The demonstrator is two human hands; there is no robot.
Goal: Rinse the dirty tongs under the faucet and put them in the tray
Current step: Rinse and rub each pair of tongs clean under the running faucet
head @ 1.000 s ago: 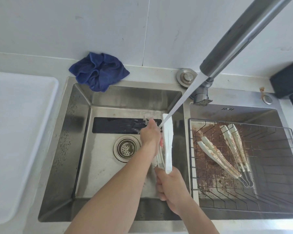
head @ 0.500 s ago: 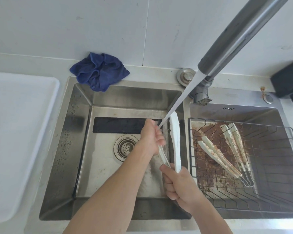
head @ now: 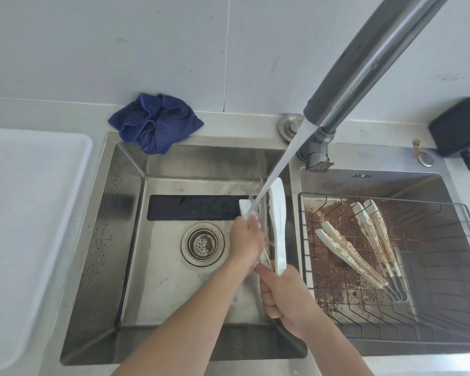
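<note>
White tongs point(head: 278, 223) stand upright over the left sink basin point(head: 136, 240), under the water stream from the grey faucet point(head: 364, 66). My right hand point(head: 288, 299) grips them at their lower handle end. My left hand point(head: 246, 244) is closed around the left arm of the tongs, where the water lands. Two more pairs of dirty tongs point(head: 347, 251) point(head: 377, 240), streaked brown, lie in a wire basket point(head: 445, 267) in the right basin. A white tray point(head: 25, 226) rests on the counter at the far left.
A crumpled blue cloth point(head: 155, 123) lies on the sink's back rim. The drain strainer point(head: 202, 244) is in the left basin's floor. A black object point(head: 461, 131) sits at the back right. Brown residue covers the right basin's floor under the basket.
The tongs have spread wider, with the left arm's tip now showing above my left hand under the stream. My left hand has slid slightly down that arm.
</note>
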